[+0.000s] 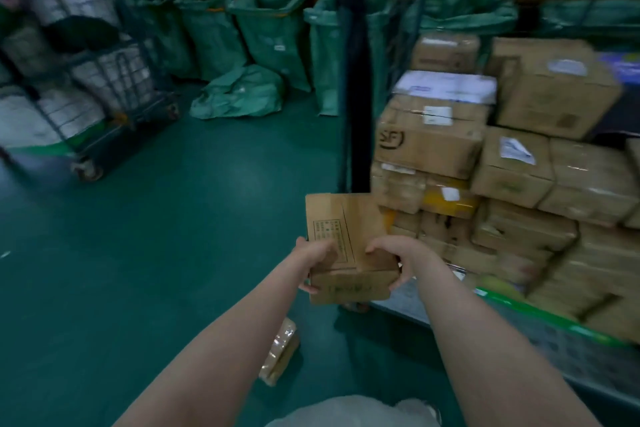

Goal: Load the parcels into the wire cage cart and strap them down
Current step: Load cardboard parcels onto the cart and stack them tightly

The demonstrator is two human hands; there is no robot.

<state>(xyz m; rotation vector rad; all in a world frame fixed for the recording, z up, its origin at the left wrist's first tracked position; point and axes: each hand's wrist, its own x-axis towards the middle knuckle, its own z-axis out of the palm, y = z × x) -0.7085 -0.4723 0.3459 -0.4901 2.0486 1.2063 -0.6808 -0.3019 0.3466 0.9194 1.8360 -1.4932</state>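
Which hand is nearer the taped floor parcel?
Left. The left hand grips the held box on its left, above the floor parcel; the right hand grips its right side, farther off.

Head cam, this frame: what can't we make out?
All head view.
- Box: printed panel too small and blurred to read.
- Left hand, right hand: fingers partly hidden under the box.
- Wire cage cart: right side cut off by the frame edge; whether a strap is there, cannot tell.
- Stacked parcels: labels smeared by motion blur.
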